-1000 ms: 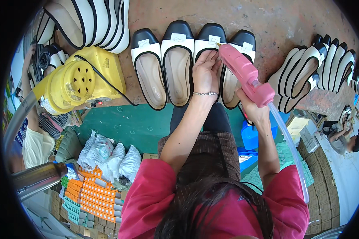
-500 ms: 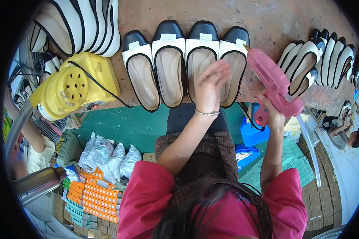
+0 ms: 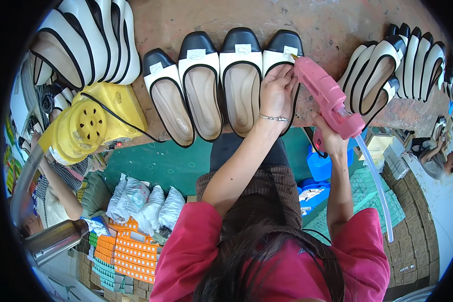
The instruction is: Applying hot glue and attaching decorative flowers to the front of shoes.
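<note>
My right hand [image 3: 333, 135] is wrapped round the handle of a pink hot glue gun [image 3: 321, 85]. A long translucent glue stick [image 3: 378, 189] trails from its back end. The nozzle points at the pale patch on the rightmost flat shoe [image 3: 283, 44], white with a black toe and trim; whether it touches cannot be told. Over that shoe's opening is my left hand [image 3: 277, 94], palm showing, fingers loosely bent and holding nothing visible. Three more matching flats stand left of it: one beside it [image 3: 241, 43], one in the middle [image 3: 198, 43], and the leftmost [image 3: 158, 60].
A yellow blower-like machine [image 3: 93, 118] with a black cord sits at the table's left edge. More white-and-black shoes are stacked at far left [image 3: 93, 40] and right [image 3: 382, 70]. Blue bins [image 3: 321, 166] stand below. Other people [image 3: 440, 156] sit at both sides.
My left hand has come down to the rightmost shoe, its fingers bending more. The glue gun has shifted left with my right hand. The whole view has moved slightly.
</note>
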